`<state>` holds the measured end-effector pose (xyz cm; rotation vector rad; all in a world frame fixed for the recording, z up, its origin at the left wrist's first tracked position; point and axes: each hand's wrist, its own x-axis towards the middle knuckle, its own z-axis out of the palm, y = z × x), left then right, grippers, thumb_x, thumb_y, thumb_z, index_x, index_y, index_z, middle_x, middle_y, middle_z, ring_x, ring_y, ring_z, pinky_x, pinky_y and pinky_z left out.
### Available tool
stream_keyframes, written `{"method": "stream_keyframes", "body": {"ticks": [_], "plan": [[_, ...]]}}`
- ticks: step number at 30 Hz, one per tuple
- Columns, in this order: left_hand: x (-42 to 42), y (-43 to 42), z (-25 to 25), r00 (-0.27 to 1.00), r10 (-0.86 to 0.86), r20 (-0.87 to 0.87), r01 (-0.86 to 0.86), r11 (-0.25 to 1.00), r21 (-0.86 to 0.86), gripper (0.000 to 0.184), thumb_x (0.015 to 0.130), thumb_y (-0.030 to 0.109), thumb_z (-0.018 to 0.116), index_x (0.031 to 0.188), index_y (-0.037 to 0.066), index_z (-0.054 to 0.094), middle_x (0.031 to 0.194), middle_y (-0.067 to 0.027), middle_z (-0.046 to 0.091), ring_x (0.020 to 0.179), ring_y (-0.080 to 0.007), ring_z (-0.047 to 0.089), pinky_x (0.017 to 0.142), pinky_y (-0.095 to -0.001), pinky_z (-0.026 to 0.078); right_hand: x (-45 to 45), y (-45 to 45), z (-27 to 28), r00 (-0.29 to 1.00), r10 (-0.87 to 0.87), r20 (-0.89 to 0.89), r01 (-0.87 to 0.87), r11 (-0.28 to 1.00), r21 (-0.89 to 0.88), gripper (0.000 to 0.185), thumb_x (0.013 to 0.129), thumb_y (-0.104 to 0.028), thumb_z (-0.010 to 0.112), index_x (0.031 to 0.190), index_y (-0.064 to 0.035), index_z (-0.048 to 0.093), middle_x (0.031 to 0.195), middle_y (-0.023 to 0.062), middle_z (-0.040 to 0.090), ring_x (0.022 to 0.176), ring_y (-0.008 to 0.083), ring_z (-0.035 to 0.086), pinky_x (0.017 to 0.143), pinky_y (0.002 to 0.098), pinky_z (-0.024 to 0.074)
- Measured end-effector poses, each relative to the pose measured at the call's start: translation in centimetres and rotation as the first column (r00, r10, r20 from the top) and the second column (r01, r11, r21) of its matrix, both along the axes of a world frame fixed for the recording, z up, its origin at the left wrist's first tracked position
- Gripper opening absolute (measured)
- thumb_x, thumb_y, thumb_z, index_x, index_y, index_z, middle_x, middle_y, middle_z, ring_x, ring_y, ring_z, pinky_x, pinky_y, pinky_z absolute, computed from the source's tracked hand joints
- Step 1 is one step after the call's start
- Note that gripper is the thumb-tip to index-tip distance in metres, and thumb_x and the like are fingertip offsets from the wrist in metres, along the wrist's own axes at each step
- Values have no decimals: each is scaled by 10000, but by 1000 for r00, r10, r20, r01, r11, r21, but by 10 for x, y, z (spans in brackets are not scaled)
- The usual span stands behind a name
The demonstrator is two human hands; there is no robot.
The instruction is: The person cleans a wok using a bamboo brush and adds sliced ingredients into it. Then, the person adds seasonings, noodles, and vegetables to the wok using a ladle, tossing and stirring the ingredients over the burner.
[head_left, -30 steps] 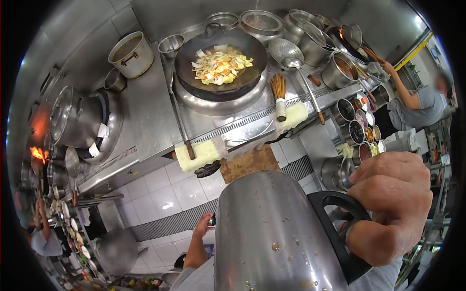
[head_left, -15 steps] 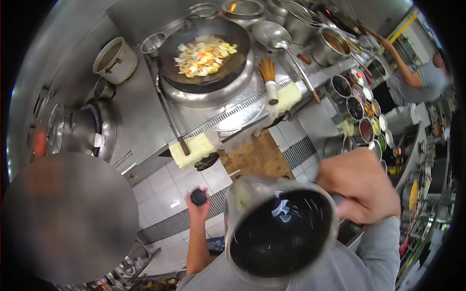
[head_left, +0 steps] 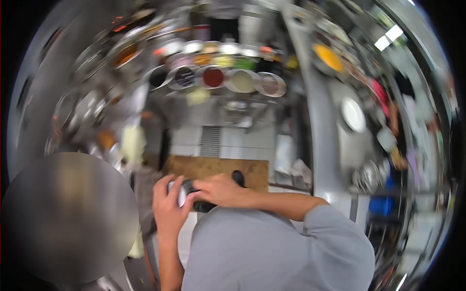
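Low in front of my body, my left hand (head_left: 169, 203) is wrapped round a small container (head_left: 183, 194) with a pale side and a dark top. My right hand (head_left: 218, 190) reaches across from the right, its fingers closed on the dark top of the same container. Both hands are close together above the brown floor mat (head_left: 252, 169). Motion blur hides the fine detail of the fingertips.
Ahead stand rows of round tubs, one with red contents (head_left: 213, 76). A steel counter (head_left: 326, 140) runs along the right, bearing a white plate (head_left: 353, 115). Pans and ladles blur at left. Another person's arm (head_left: 393, 116) shows at far right.
The view has swung right, away from the wok. The metal jug has left my right hand and is out of sight. My right hand has come over to the container in my left hand.
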<state>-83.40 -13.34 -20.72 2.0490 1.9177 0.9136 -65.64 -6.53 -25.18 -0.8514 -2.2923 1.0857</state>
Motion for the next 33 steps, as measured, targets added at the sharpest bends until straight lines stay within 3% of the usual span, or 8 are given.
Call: {"method": "stream_keyframes", "body": {"ticks": [16, 23, 24, 25, 26, 29, 30, 33], "plan": [[266, 170, -138, 799, -597, -70, 571, 790, -221, 660, 818, 265, 746, 1400, 95, 488, 1388, -192, 472, 1271, -402, 438, 1049, -467, 388, 243, 23, -235, 625, -778, 62, 733, 558, -389, 194, 934, -219, 604, 954, -27, 589, 859, 224, 628, 805, 393, 617, 672, 456, 470], [162, 117, -309, 818, -563, 121, 486, 561, -670, 499, 855, 265, 681, 1303, 87, 551, 1278, -232, 544, 1184, -432, 510, 997, -472, 437, 330, 40, -390, -72, -987, 145, 737, -151, -659, 192, 1034, -258, 496, 1065, -75, 549, 965, 37, 635, 812, 119, 586, 706, 286, 498], [134, 96, -326, 843, -531, 92, 396, 495, -774, 500, 862, 294, 668, 1305, 93, 555, 1240, -234, 573, 1166, -428, 530, 991, -473, 446, 369, 26, -498, -424, -906, -3, 398, -183, -899, 197, 1015, -240, 513, 1118, -76, 551, 1078, 47, 614, 908, 142, 573, 789, 324, 499], [101, 71, -339, 872, -487, 56, 289, 418, -861, 502, 869, 323, 656, 1307, 99, 558, 1202, -237, 602, 1147, -424, 550, 985, -475, 456, 389, 20, -581, -534, -834, -142, 438, -129, -890, 318, 993, -249, 562, 1238, -47, 549, 1024, 34, 599, 923, 174, 579, 840, 329, 506], [59, 35, -356, 909, -414, 54, 242, 418, -876, 497, 888, 378, 621, 1308, 118, 566, 1146, -228, 648, 1076, -399, 610, 962, -474, 479, 420, 15, -585, -300, -943, -145, 700, -114, -705, 267, 968, -235, 544, 1176, -68, 563, 1165, 78, 601, 1096, 208, 575, 909, 414, 487], [-14, -31, -334, 982, -156, -106, -57, 290, -955, 474, 898, 387, 612, 1292, 125, 583, 1115, -198, 683, 1034, -380, 641, 937, -469, 497, 483, 42, -632, -379, -921, -93, 848, -305, -434, 373, 1028, -365, 442, 1110, -48, 619, 987, 140, 680, 779, 254, 687, 546, 354, 580], [-31, -49, -324, 985, -76, -152, -134, 209, -969, 468, 894, 394, 614, 1283, 134, 593, 1111, -181, 690, 1030, -365, 648, 929, -457, 502, 483, 69, -565, -405, -859, 311, 772, -504, -386, 411, 1021, -400, 484, 1119, -8, 561, 857, 123, 654, 662, 232, 634, 497, 344, 567], [-49, -84, -289, 964, 146, -224, -245, 148, -958, 453, 889, 406, 619, 1262, 148, 614, 1089, -157, 704, 1023, -337, 660, 915, -429, 510, 475, 105, -533, -630, -746, 215, 618, -650, -442, 431, 1008, -369, 518, 986, 61, 542, 770, 213, 666, 699, 314, 702, 534, 445, 629]]}}
